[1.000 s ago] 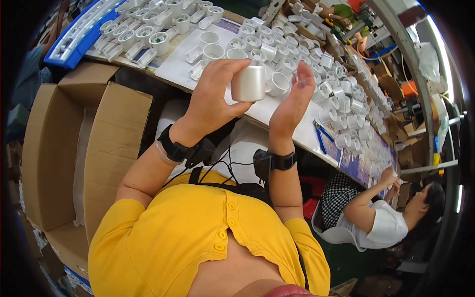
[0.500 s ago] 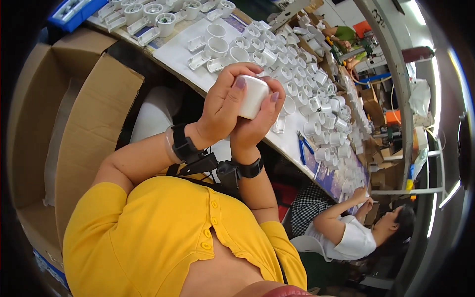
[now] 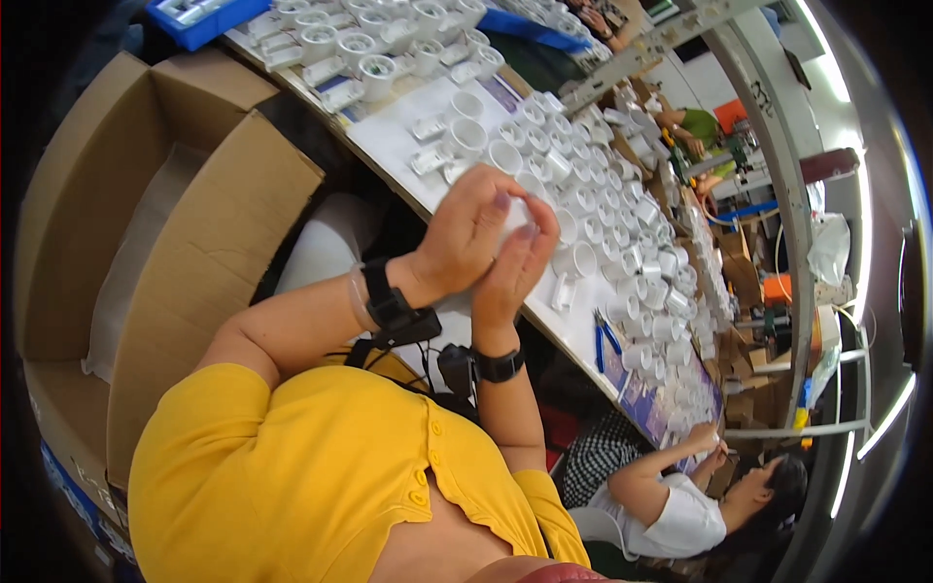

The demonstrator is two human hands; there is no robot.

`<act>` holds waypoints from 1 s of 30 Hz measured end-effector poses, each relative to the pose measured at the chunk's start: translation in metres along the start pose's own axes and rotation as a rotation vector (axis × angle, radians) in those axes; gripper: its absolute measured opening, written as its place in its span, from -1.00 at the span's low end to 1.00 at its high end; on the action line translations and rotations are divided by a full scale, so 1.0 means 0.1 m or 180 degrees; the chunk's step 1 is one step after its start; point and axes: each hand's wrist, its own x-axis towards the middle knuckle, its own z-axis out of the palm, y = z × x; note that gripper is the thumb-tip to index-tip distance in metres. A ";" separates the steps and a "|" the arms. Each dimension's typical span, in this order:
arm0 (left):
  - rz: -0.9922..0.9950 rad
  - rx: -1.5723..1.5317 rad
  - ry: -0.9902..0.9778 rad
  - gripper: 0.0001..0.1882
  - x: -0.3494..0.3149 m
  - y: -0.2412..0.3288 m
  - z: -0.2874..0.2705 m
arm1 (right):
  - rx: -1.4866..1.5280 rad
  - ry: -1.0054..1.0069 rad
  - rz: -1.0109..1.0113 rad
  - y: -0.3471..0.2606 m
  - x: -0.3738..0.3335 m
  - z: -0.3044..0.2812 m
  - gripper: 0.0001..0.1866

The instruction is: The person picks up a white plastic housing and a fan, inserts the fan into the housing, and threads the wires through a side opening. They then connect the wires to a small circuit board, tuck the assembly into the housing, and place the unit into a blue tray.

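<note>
Left grip (image 3: 465, 233) and right grip (image 3: 507, 280) cupped around white piece (image 3: 516, 216), wrists near each other, left elbow bent.

Left of the desk (image 3: 392, 146) stands an open cardboard box (image 3: 214, 248) (cloudy plastic sheeting (image 3: 146, 253) shows inside). A blue tray (image 3: 207, 36) sits at the desk's left end, blue-handled pliers (image 3: 599, 350) lie along the desk's near edge, and a person in a white top (image 3: 675, 520) is seated beside the desk's right end.

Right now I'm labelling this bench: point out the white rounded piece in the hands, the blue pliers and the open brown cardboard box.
White rounded piece (image 3: 516, 216), head view: uncovered side.
Blue pliers (image 3: 599, 348), head view: left handle.
Brown cardboard box (image 3: 209, 262), head view: right panel.
</note>
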 end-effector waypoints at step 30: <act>-0.2013 -0.0257 -0.3042 -0.19 0.16 0.25 -0.69 | 0.2706 -0.1487 0.1755 -0.01 0.14 -0.44 -0.42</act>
